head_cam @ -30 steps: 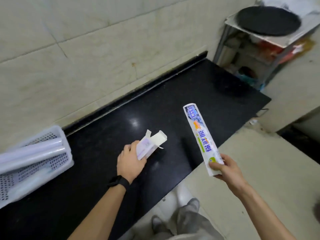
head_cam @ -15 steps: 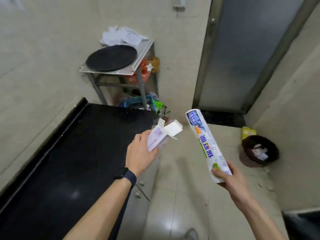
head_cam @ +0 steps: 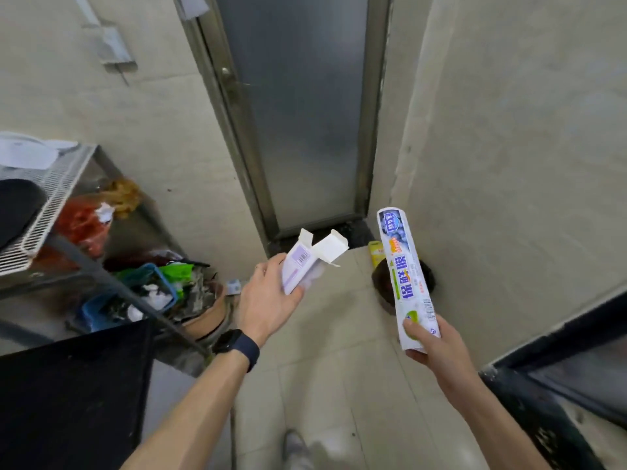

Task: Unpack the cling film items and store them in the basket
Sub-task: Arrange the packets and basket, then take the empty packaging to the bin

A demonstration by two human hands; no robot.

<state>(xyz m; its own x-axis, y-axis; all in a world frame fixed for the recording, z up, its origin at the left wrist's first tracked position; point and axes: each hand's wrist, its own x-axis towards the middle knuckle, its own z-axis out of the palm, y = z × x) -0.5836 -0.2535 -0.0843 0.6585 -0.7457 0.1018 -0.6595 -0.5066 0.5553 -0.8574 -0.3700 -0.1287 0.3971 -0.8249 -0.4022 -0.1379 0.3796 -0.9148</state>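
Note:
My left hand (head_cam: 271,301) grips a small white and purple carton (head_cam: 307,262) whose top flaps stand open; it is held in the air over the tiled floor. My right hand (head_cam: 429,340) holds the lower end of a long cling film roll (head_cam: 405,276) in a printed white, blue and green wrapper, which points up and slightly left. The basket is out of view.
A dark round bin (head_cam: 381,283) sits on the floor by the wall, partly behind the roll, with a yellow item (head_cam: 375,254) beside it. A metal rack (head_cam: 51,205) with clutter stands at left, the black counter (head_cam: 74,385) at bottom left, a grey door (head_cam: 298,106) ahead.
The view has swung right, away from the counter and basket, toward the door and floor bin. Both hands keep their items and have shifted with the turn.

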